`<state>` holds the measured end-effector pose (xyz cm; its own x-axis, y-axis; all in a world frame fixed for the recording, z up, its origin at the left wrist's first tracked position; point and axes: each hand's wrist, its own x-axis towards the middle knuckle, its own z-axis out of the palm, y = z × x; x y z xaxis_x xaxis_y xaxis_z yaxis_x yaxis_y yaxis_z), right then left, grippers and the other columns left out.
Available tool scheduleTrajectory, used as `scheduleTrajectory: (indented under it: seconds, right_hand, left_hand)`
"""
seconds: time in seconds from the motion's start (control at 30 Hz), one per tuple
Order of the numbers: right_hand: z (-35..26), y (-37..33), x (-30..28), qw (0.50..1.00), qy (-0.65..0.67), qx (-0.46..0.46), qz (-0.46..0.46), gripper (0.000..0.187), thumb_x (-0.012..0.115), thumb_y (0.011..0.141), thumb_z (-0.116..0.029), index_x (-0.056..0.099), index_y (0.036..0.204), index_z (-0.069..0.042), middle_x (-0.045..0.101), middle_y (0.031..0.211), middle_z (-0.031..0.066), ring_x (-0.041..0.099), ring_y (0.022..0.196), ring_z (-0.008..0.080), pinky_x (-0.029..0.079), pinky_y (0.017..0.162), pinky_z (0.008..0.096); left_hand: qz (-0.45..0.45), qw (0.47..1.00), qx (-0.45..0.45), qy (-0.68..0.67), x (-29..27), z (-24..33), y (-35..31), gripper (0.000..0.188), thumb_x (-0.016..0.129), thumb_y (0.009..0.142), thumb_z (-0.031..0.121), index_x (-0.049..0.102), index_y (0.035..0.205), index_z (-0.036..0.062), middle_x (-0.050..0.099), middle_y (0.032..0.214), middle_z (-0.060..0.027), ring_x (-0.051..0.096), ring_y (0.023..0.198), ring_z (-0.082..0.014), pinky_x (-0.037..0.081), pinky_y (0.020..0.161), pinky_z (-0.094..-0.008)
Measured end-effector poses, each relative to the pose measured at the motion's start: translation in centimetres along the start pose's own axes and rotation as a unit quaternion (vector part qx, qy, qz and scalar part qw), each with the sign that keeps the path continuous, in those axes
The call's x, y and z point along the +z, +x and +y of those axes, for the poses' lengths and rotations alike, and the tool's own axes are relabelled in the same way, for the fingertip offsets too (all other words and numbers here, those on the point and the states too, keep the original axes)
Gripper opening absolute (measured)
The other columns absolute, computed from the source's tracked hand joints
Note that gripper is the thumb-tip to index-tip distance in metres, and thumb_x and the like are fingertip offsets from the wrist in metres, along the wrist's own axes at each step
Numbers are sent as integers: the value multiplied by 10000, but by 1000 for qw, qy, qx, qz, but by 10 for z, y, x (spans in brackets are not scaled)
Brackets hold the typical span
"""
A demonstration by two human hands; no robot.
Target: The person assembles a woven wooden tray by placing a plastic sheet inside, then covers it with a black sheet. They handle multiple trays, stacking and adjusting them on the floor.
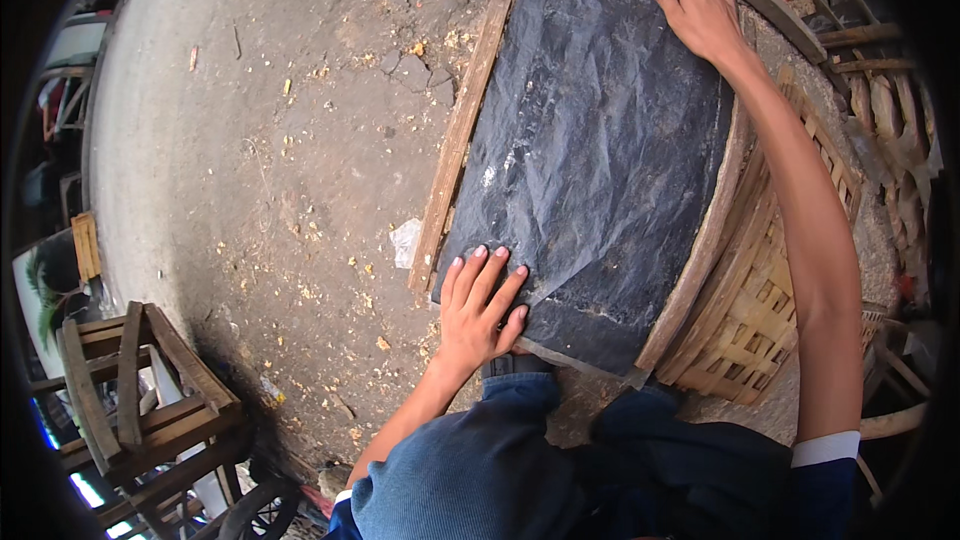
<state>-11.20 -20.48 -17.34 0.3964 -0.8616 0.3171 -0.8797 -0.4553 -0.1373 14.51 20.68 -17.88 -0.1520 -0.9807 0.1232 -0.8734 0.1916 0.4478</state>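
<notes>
A dark, wrinkled sheet point(610, 140) lies in front of me between two long wooden strips, the left strip point(470, 130) and the right strip point(690, 290). White scuffs and creases mark its surface. My left hand point(480, 305) rests flat on the sheet's near left corner, fingers spread. Farther off, my right hand point(705, 10) lies on the far right part of the sheet by its edge, its fingers stretched out and apart. Neither hand grips anything. Whatever supports the sheet is hidden beneath it.
A woven bamboo panel point(745, 340) leans to the right of the sheet. Wooden frames point(150, 390) stand at the lower left. Pale chips litter the concrete floor point(300, 140), with a scrap of clear plastic point(405, 242) by the left strip. Rough sticks point(890, 140) line the right side.
</notes>
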Motion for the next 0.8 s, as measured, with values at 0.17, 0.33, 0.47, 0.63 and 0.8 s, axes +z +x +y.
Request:
scheduleTrajectory:
  seconds: [0.17, 0.33, 0.47, 0.63, 0.8]
  right_hand:
    - [-94, -64, -13, 948, 62, -292, -111, 654, 480, 1038, -535, 417, 1568, -158, 309, 1677, 82, 229, 1570, 247, 152, 1276, 567]
    - [-149, -113, -20, 846, 123, -450, -258, 658, 460, 1023, -584, 399, 1579, -238, 263, 1696, 47, 171, 1585, 226, 96, 1286, 573]
    - [-82, -50, 9, 931, 41, -295, -209, 624, 357, 1068, -563, 272, 1630, -304, 181, 1720, -4, 108, 1593, 221, 26, 1284, 583]
    - [41, 31, -31, 960, -171, 146, -167, 653, 276, 1073, -594, 255, 1641, -271, 189, 1717, 79, 133, 1592, 262, 85, 1284, 579]
    - [30, -67, -25, 974, -55, -115, -186, 643, 395, 1073, -548, 295, 1626, -236, 262, 1693, 83, 186, 1580, 259, 120, 1287, 570]
  left_hand:
    - [4, 1000, -6, 3, 1, 2, 1, 467, 671, 905, 323, 681, 1343, 161, 560, 1482, -137, 462, 1414, -341, 285, 1202, -512]
    - [5, 1000, -6, 11, 2, 3, -1, 466, 669, 904, 318, 682, 1340, 156, 559, 1481, -136, 465, 1407, -345, 294, 1193, -528]
    - [8, 1000, 0, 15, 1, -1, -2, 473, 665, 900, 324, 681, 1340, 151, 568, 1472, -138, 469, 1407, -342, 300, 1191, -523]
    - [21, 999, 7, 28, 3, -4, -2, 471, 663, 895, 338, 685, 1323, 142, 573, 1468, -138, 477, 1403, -344, 309, 1186, -519]
    - [13, 999, 15, 28, 5, -1, 1, 469, 639, 912, 334, 672, 1332, 130, 567, 1471, -153, 470, 1404, -361, 300, 1184, -529]
